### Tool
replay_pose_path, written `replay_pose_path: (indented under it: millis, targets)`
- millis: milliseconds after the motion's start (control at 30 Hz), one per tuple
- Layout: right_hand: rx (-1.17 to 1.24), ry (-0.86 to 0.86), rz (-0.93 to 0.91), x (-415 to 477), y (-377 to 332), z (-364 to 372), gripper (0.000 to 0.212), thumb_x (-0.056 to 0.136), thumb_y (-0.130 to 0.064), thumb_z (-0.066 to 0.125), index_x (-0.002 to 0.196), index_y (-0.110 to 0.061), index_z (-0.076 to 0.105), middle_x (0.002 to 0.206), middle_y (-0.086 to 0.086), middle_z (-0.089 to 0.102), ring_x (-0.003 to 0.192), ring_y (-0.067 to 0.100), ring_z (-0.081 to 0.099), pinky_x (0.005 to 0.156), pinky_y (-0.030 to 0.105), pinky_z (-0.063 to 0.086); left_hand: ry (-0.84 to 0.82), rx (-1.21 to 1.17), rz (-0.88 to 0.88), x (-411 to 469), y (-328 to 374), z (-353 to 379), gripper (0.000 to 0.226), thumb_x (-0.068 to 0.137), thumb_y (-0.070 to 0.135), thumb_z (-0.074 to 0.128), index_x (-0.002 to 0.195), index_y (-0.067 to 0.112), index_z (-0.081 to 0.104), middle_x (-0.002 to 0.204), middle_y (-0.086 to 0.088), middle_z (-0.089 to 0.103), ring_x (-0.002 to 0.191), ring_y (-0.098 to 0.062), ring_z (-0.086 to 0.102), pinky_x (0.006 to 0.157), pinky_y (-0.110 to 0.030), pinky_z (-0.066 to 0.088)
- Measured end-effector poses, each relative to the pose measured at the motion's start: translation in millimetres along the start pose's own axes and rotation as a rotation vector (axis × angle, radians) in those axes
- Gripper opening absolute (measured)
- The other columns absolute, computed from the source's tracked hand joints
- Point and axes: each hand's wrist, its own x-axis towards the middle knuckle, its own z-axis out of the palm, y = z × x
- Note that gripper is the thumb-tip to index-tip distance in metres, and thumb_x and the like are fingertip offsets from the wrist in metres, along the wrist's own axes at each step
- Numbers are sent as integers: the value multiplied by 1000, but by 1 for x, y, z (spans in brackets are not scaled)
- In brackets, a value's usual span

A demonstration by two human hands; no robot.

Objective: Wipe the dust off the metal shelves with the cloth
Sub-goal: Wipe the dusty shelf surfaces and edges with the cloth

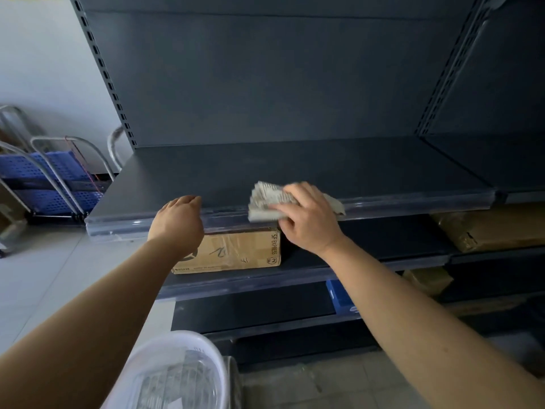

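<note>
A dark grey metal shelf (236, 172) runs across the middle of the head view, with a clear plastic strip along its front edge. My right hand (309, 219) presses a crumpled pale cloth (265, 203) against that front edge, near the middle of the shelf. My left hand (177, 222) rests on the same edge a little to the left, its fingers curled over the lip and holding nothing else. Lower shelves (383, 240) lie below.
A cardboard box (230, 252) sits on the lower shelf under my hands; more wrapped boxes (486, 228) are at the right. A white plastic basket (174, 373) stands on the floor below me. Blue folding carts (50, 184) stand at the left by the wall.
</note>
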Motion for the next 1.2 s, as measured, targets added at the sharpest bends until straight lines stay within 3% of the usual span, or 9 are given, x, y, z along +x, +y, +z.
replay_pose_path:
  millis: [33,133,200,333,533,867,1033,1200]
  targets:
    - [5,-29,51,14,-2,3,32,78,-11,54,104,-16,71,104,9,60,93,25,54,81,36,45,-6,2,-6,0,2,0,55,81,3,52,136,11,46,141,-8,49,126,-29,47,104,-39,38]
    - [26,-427,171,38,-3,13,46,82,-17,47,126,-25,58,131,7,53,117,27,48,97,42,39,-19,-6,-15,2,11,2,50,85,5,47,134,10,47,140,-8,50,125,-30,48,103,-39,39]
    - [42,-538,173,37,4,20,44,83,-24,45,126,-27,57,127,5,55,113,25,51,93,41,41,-25,-15,-7,4,22,5,46,88,7,44,134,10,47,140,-8,50,125,-29,47,103,-39,39]
    - [21,-443,188,12,38,11,36,80,-26,43,111,-24,61,108,-1,57,101,21,53,82,38,43,-10,-56,2,13,53,10,46,91,10,40,136,11,45,141,-7,49,127,-29,46,105,-38,37]
    - [-109,-348,353,-58,129,-33,45,81,-24,42,124,-24,55,112,0,53,99,21,49,86,39,40,-30,-82,83,22,121,24,47,93,14,39,140,11,41,144,-7,45,129,-29,42,107,-38,32]
    - [-228,-346,526,-100,215,-69,34,85,-18,48,118,-23,55,114,4,52,101,26,49,91,41,37,-62,-92,203,33,197,39,46,97,30,38,141,18,41,147,1,42,132,-24,39,107,-36,32]
    - [-275,-306,640,-122,246,-87,36,85,-14,50,120,-20,52,115,8,50,106,31,46,96,45,34,-12,-30,187,45,209,43,44,92,44,44,125,17,58,127,-3,58,113,-27,54,90,-37,44]
    - [-315,-325,759,-145,288,-106,35,86,-13,51,121,-18,49,122,11,45,114,33,41,101,46,31,70,66,176,45,220,47,42,86,51,48,100,16,67,101,-7,65,93,-29,62,80,-36,45]
